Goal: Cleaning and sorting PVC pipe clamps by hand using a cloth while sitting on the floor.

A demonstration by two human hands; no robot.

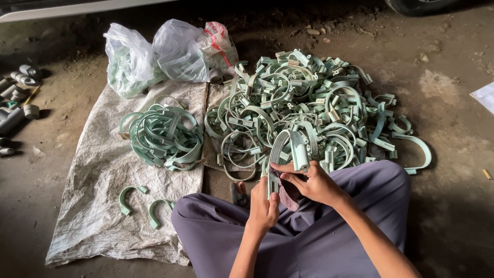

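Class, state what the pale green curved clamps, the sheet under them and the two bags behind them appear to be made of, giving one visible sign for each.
Curved clamps: probably moulded plastic, matt pale green, uniform colour and shape. Sheet: likely woven plastic sacking, greyish, crumpled, with a visible weave. Bags: thin translucent plastic film, glossy and creased, with green contents showing through.

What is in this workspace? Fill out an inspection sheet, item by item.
Surface: bare dirt floor, with a woven sack sheet spread flat on it.
Job's things: one pale green curved clamp held in front of the lap; big loose heap of clamps; smaller bundled pile; two single clamps on the sheet.
Clutter: two filled plastic bags; grey pipe fittings at the left edge.
Grippers: left hand grips the clamp's lower end; right hand pinches its upper part.
Cables: nothing seen.
Surroundings: vehicle tyre at the top edge.
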